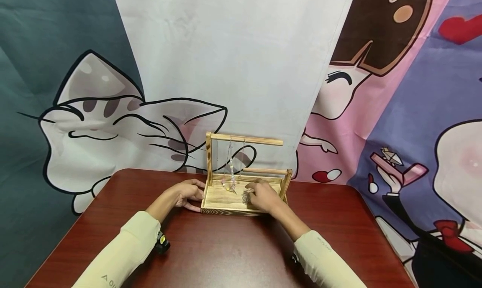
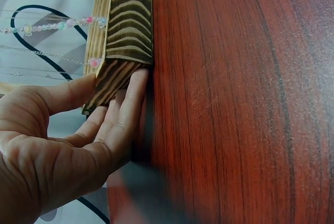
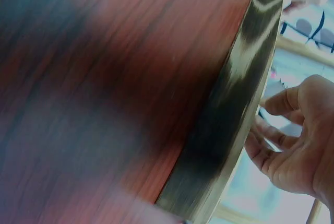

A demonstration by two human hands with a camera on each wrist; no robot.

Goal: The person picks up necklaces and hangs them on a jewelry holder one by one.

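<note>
A wooden jewelry stand (image 1: 226, 205) with a shallow tray base and two horizontal bars sits on the table. My left hand (image 1: 188, 193) grips its left end; in the left wrist view the thumb lies at the upper rim and the fingers press the end wall from below. Inside the tray, my right hand (image 1: 265, 194) pinches a bunched silvery chain (image 1: 246, 197), its exact kind too small to tell. A pastel beaded necklace (image 2: 52, 26) hangs from the tall bar (image 1: 246, 139), and thin chains (image 2: 42, 52) hang near it.
The red-brown wooden table (image 1: 211, 250) extends in front of the stand and to both sides. Close behind stands a printed cloth backdrop (image 1: 241, 62) with a cartoon cat. The lower bar (image 1: 265, 171) rises above the tray's right part, near my right hand.
</note>
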